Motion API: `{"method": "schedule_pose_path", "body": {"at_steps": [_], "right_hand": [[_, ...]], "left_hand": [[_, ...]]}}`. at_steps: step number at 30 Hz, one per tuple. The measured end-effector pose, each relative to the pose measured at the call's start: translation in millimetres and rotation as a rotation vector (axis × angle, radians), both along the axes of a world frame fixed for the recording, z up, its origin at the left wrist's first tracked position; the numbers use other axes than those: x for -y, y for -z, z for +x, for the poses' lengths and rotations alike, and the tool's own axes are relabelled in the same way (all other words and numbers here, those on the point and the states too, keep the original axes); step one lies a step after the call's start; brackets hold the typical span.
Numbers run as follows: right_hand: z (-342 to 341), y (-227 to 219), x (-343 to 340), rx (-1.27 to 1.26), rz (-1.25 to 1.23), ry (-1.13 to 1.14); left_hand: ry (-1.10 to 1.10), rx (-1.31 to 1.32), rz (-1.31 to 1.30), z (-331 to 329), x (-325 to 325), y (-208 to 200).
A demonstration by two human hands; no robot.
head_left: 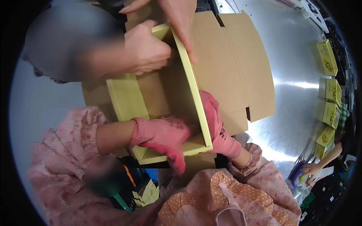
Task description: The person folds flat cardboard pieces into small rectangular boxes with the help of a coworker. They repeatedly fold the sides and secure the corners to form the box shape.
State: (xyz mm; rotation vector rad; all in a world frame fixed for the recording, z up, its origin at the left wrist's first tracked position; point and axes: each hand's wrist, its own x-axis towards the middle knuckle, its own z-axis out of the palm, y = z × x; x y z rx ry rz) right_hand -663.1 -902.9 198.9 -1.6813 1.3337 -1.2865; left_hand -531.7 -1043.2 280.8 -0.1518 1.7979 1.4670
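Observation:
A yellow-green open box [124, 96] stands tilted in the middle, its inside showing brown; whether that is its own floor or cardboard beneath, I cannot tell. My left hand [162, 137], in a pink glove, reaches over its near end. The thumb hangs outside the near wall, while the fingers are inside and blurred. Along the outer face of the right wall, my right hand [217, 122], also pink-gloved, holds the box, its fingertips partly hidden. Another person's bare hand [147, 49] presses into the far end, and that person's other hand [179, 22] lies against the outer right side.
Flattened brown cardboard [237, 67] lies beneath and beside the box on a shiny metal table [290, 101]. Several small yellow cartons [327, 58] line the table's right edge. At lower right, a third person's hand [311, 171] is near a purple item. More yellow pieces [147, 193] sit below my left arm.

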Motion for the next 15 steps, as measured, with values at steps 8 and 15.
{"method": "schedule_pose_path", "body": {"at_steps": [8,15], "right_hand": [[-41,-92,26,0.239,-0.08,-0.417],[14,-106,78,-0.713,0.557,-1.019]], "left_hand": [[-0.157,-0.57,-0.963,31,-53,-34],[-1.061,-0.974,-1.13,115,-127,15]]}}
